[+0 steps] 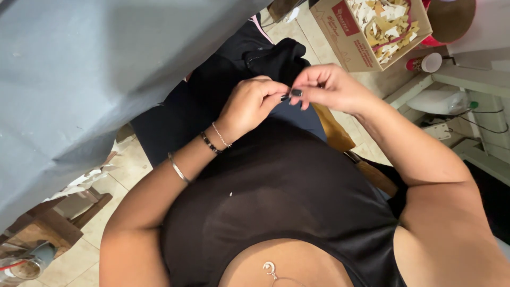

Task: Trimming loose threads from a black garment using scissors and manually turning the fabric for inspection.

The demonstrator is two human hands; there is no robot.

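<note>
Black soft fabric garment (223,90) lies bunched in the lap. Left hand (249,103) and right hand (329,87) meet fingertip to fingertip above it, each grip pinched narrow; whatever they pinch is too small to identify. Fine handling step; steadiness needed.

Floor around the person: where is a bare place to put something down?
Bare tiles show lower left, between the wooden furniture and the left arm. Upper right is crowded: a cardboard box of scraps, a cup, cables. Both hands, left hand and right hand, pinch together over dark cloth.
</note>
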